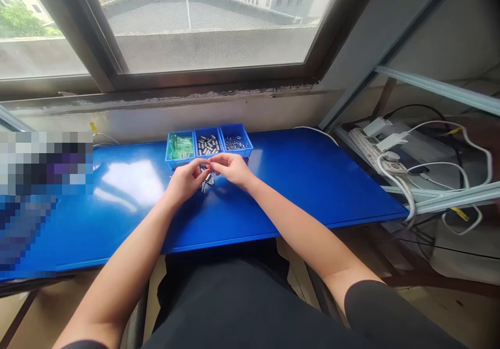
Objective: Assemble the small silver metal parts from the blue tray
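Note:
My left hand [188, 181] and my right hand [233, 169] meet above the table, fingertips pinched together. A thin dark piece shows between them, too small to name. Just below my fingers lies a small pile of metal parts [208, 181] on the blue tabletop. Behind my hands stand three joined blue bins. The left bin [169, 157] holds a green bag with small pieces in it. Several short metal cylinders [209, 145] fill the middle bin. In the right bin [247, 141] are several thin metal pins [234, 143].
The blue table [304, 182] runs along a wall under a window [219, 52]. A power strip [375, 151] with plugs and white cables sits on the right, beside a metal frame [461, 91]. A blurred-out area covers the left end of the table.

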The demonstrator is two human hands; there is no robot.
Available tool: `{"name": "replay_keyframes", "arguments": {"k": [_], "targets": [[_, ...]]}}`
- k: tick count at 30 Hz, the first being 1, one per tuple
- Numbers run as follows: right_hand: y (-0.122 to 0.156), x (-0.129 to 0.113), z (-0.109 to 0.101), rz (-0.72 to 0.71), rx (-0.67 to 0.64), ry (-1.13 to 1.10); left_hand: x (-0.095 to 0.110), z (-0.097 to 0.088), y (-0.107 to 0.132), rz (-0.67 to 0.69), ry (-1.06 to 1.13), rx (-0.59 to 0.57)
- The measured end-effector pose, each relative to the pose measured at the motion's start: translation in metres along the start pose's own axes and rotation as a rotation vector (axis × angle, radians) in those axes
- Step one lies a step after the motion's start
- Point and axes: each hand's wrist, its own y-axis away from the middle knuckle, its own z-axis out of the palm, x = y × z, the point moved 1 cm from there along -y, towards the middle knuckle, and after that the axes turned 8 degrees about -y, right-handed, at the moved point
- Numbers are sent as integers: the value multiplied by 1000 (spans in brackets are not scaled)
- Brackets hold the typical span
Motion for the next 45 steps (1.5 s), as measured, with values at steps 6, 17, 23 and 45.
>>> {"name": "replay_keyframes", "arguments": {"k": [6, 17, 23, 45], "targets": [[0, -3, 0, 40, 5, -81, 3, 0, 0, -2, -7, -8], [0, -2, -2, -42, 30, 82, -1, 1, -1, -82, -56, -13], [2, -6, -1, -58, -1, 147, -5, 3, 0, -75, -16, -19], [0, -3, -3, -36, 4, 168, -6, -1, 0, -49, -67, 4]]}}
